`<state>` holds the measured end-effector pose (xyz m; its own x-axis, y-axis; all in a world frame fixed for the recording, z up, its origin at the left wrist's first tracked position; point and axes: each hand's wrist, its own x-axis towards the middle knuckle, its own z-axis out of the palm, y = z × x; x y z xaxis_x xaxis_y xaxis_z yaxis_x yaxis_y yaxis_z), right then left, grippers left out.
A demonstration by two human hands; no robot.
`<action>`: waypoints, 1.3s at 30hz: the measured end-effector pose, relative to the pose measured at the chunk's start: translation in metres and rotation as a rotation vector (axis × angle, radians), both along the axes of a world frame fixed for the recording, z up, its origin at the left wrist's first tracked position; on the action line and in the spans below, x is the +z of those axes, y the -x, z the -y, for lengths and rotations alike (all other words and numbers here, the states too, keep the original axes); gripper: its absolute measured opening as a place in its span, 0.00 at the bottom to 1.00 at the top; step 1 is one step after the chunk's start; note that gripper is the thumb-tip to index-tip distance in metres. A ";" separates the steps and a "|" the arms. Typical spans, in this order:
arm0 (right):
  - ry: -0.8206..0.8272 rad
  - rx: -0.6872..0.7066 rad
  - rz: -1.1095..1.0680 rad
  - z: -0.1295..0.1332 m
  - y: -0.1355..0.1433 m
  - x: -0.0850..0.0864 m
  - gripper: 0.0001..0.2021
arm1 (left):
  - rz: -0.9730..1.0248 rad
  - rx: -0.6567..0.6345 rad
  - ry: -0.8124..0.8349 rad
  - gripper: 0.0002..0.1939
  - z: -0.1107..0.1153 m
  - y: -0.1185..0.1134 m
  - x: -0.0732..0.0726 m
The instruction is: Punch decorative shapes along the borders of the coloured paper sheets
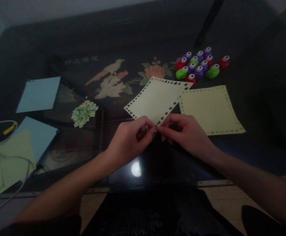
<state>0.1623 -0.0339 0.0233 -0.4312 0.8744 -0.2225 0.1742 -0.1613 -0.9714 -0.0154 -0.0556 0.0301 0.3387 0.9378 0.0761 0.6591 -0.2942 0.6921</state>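
Both forearms angled inward; left hand [129, 139] and right hand [184, 132] pinch punched paper [156, 100] corner (fingertips meeting).

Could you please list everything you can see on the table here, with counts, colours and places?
Punched sheet: one, pale yellow, shapes cut along its edges, centre, near corner pinched by both hands.
Second sheet: one, yellow, decorated border, flat to the right of the first.
Punches: about twelve, red, green and purple, clustered at the back right.
Cut-outs: one small heap, yellow, green and white, left of centre.
Blue sheets: two, light blue, one at far left, one nearer under green paper.
Green paper: pale green, near left edge.
Cable: white with a yellow tag, far left.
Table: one, dark glass over a bird and flower picture.
Left hand: grips the sheet's corner.
Right hand: grips the same corner.
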 end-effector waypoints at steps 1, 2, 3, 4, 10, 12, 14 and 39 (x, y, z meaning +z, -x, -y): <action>-0.001 -0.003 0.003 0.000 0.000 0.000 0.08 | 0.007 0.000 0.002 0.04 0.000 0.000 0.000; 0.000 -0.005 0.007 0.000 0.000 0.000 0.08 | 0.014 0.002 0.004 0.04 0.000 -0.001 0.000; 0.001 -0.009 0.009 0.000 0.000 0.000 0.08 | 0.021 0.004 0.006 0.04 0.000 -0.001 -0.001; 0.003 -0.012 0.010 0.001 0.000 0.000 0.08 | 0.029 0.006 0.006 0.04 0.001 -0.001 -0.001; 0.021 -0.043 -0.017 0.002 0.001 -0.001 0.08 | 0.091 0.018 -0.026 0.05 0.002 -0.003 -0.004; 0.036 -0.057 -0.031 0.002 0.002 -0.001 0.08 | 0.109 0.023 -0.030 0.06 0.002 -0.004 -0.005; 0.049 -0.069 -0.049 0.003 0.002 -0.002 0.08 | 0.126 0.031 -0.031 0.06 0.002 -0.005 -0.005; -0.132 -0.386 -0.178 -0.011 -0.020 -0.001 0.07 | 0.061 0.074 0.031 0.03 -0.022 0.009 -0.025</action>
<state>0.1821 -0.0228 0.0223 -0.0889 0.9948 -0.0497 -0.0461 -0.0540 -0.9975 -0.0241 -0.0333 0.0050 0.2636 0.9624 0.0653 0.6343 -0.2240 0.7399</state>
